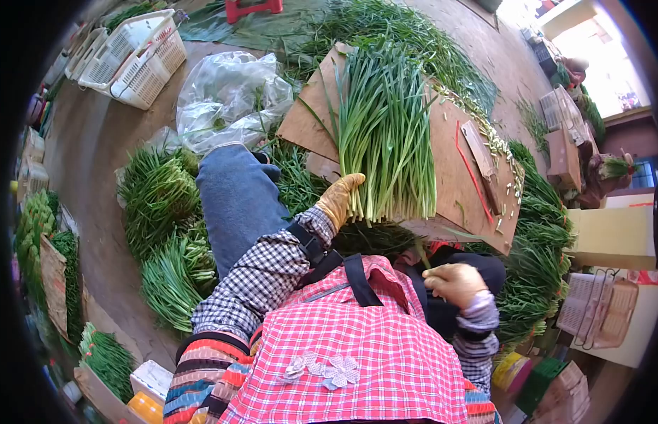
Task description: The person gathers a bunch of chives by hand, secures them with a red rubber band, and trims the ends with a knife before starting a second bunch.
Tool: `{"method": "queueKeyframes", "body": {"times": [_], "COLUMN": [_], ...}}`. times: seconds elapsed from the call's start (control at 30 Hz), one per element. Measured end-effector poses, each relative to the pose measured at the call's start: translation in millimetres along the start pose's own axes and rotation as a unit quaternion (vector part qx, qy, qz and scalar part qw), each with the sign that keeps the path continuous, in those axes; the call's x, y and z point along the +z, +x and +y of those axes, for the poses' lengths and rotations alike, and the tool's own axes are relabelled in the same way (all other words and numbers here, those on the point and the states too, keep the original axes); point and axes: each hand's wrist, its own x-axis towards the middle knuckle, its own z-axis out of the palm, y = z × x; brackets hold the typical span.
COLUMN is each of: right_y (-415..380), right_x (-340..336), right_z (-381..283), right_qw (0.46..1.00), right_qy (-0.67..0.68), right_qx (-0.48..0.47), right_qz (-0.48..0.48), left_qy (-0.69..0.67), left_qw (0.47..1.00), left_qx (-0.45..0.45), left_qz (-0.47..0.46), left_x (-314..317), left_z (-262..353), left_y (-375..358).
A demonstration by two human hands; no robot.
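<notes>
Lying across the board, stalk ends at its near edge, the green bundle touches the gloved left grip, whose closure I cannot tell; the right grip pinches a blurred stalk.

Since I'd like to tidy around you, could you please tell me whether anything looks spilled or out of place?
Yes: pale cut pieces are scattered along the edge of the wooden board at the right of the view, looking untidy beside the neatly aligned chives.
</notes>
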Motion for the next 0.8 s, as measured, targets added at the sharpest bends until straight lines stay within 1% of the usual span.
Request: {"method": "queueKeyframes", "body": {"times": [0.03,0.07,0.13,0.17,0.2,0.23,0.27,0.3,0.37,0.47,0.57,0.6,0.63,0.67,0.7,0.77,0.8], "right_y": [3.9,7.3,13.8,19.0,28.9,35.3,45.2,59.6,86.5,103.8,101.7,98.9,105.4,104.0,96.2,85.7,86.0], "right_x": [7.5,7.7,-1.6,-6.2,-12.1,-15.4,-16.9,-20.6,-26.5,-25.5,-8.9,-3.5,12.1,21.1,23.1,33.0,31.4], "right_z": [-4.0,-9.0,-38.4,-48.7,-57.6,-72.3,-80.8,-87.4,-96.5,-103.0,-110.8,-113.8,-109.8,-103.0,-106.4,-88.2,-79.8], "right_qw": [0.971,0.967,0.987,0.987,0.974,0.958,0.922,0.906,0.871,0.886,0.922,0.946,0.916,0.952,0.969,0.946,0.934], "right_qy": [-0.224,-0.226,-0.069,0.012,0.063,0.057,0.049,0.044,0.033,0.078,0.106,0.045,-0.025,-0.089,-0.152,-0.091,-0.085], "right_qx": [-0.024,-0.041,-0.074,-0.088,-0.128,-0.15,-0.222,-0.234,-0.257,-0.246,-0.234,-0.197,-0.262,-0.226,-0.184,-0.3,-0.333], "right_qz": [0.075,0.107,0.126,0.136,0.175,0.239,0.313,0.349,0.417,0.385,0.29,0.254,0.302,0.185,0.066,-0.083,-0.097], "left_qy": [-0.015,-0.029,-0.047,-0.054,-0.071,-0.083,-0.094,-0.106,-0.109,-0.108,-0.093,-0.092,-0.091,-0.124,-0.102,-0.075,-0.036], "left_qw": [1.0,1.0,0.999,0.998,0.997,0.996,0.994,0.992,0.992,0.993,0.995,0.995,0.994,0.99,0.993,0.996,0.998], "left_qx": [-0.001,-0.003,0.005,0.007,0.022,0.021,0.022,0.024,0.022,0.016,-0.001,-0.011,-0.02,-0.05,-0.018,-0.015,-0.034], "left_qz": [-0.003,-0.005,-0.012,-0.017,-0.028,-0.038,-0.051,-0.063,-0.055,-0.055,-0.046,-0.049,-0.052,-0.048,-0.064,-0.055,-0.05], "left_x": [5.7,9.1,1.5,1.2,10.0,13.7,16.7,17.7,17.7,12.1,-0.5,-10.6,-2.2,12.0,8.7,4.9,-11.6], "left_z": [0.7,0.7,6.3,6.0,7.8,7.1,7.1,8.0,9.5,12.3,10.8,7.9,13.4,12.2,12.7,10.5,6.4], "left_y": [-3.8,-5.0,-12.7,-14.7,-15.4,-19.8,-22.2,-22.8,-21.2,-19.3,-16.0,-7.6,-12.6,-17.3,-17.0,-13.6,-0.9]}}
